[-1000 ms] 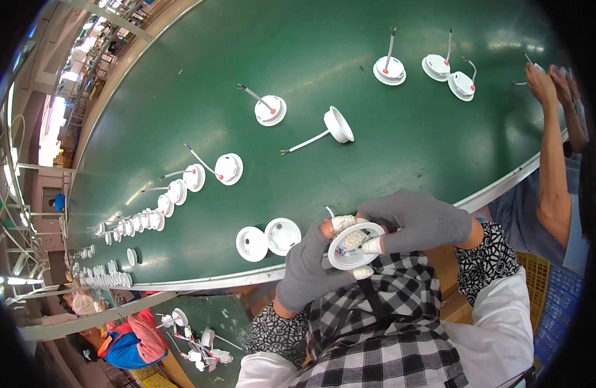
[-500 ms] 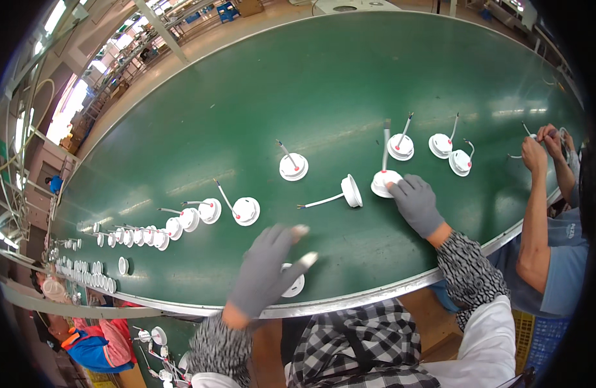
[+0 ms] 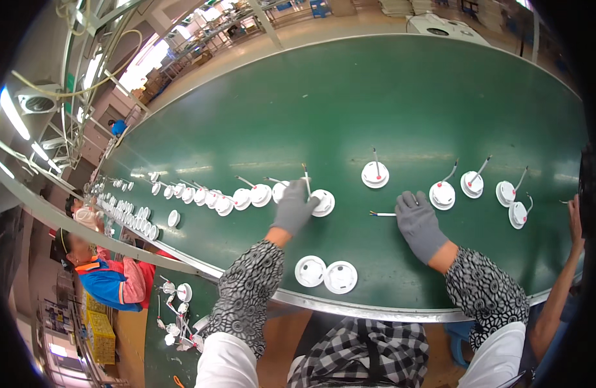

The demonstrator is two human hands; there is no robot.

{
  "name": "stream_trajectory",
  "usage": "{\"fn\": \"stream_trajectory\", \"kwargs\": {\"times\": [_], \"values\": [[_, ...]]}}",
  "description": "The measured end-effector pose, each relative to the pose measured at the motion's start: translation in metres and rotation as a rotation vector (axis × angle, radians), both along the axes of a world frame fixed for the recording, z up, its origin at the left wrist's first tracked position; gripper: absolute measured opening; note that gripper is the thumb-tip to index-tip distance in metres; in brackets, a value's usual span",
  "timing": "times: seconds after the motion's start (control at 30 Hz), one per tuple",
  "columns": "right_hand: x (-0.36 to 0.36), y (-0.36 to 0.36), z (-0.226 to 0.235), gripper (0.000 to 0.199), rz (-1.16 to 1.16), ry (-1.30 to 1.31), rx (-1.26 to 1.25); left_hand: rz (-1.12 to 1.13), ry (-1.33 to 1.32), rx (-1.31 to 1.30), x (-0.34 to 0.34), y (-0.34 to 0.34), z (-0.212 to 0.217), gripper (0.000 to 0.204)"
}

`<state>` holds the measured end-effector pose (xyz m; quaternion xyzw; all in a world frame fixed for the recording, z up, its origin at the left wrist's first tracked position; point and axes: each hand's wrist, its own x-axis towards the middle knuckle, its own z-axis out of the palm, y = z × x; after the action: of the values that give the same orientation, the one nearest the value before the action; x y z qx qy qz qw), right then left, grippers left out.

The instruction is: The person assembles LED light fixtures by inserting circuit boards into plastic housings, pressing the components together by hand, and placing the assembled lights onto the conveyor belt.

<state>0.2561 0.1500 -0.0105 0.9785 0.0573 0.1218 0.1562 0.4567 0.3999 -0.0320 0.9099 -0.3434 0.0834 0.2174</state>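
Observation:
My left hand [image 3: 294,209], in a grey glove, reaches to the end of a row of white round lamp housings. Its thumb is apart from the fingers and lies against the left edge of one corded housing [image 3: 324,203]. My gloved right hand [image 3: 419,225] curls over another housing, mostly hidden beneath it; that one's white cord [image 3: 383,214] sticks out to the left. Right beside this hand sits a housing with a red dot and raised cord [image 3: 442,196]. Two white discs [image 3: 310,271] without visible cords lie side by side near the front edge.
More corded housings stand at the right [image 3: 471,185] and farther back [image 3: 375,174]. A long row [image 3: 224,205] runs left along the green table [image 3: 350,84]. One person [image 3: 114,281] sits at the left; another person's arm [image 3: 556,284] comes in at the right.
The view has swung left. My left hand has moved from the front disc up to the row. My right hand has left the housing with the upright cord for the one lying on its side.

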Motion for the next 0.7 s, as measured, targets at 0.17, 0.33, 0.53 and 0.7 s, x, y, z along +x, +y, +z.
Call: {"fn": "stream_trajectory", "kwargs": {"times": [0.17,0.33,0.53,0.7], "values": [[0.013,-0.020,-0.009,0.006,-0.024,0.172,-0.078,-0.060,0.263,-0.035,-0.002,0.003,0.006,0.040],[0.011,-0.028,-0.017,0.008,-0.003,-0.277,0.670,-0.234,1.401,-1.080,-0.064,0.038,0.058,0.038],[0.022,-0.044,-0.067,0.024,-0.091,-0.384,0.676,-0.212,1.992,-1.642,-0.145,0.049,0.063,0.038],[-0.003,-0.012,-0.023,0.037,-0.179,-0.314,0.702,-0.069,1.852,-1.643,-0.173,0.057,0.048,0.043]]}}
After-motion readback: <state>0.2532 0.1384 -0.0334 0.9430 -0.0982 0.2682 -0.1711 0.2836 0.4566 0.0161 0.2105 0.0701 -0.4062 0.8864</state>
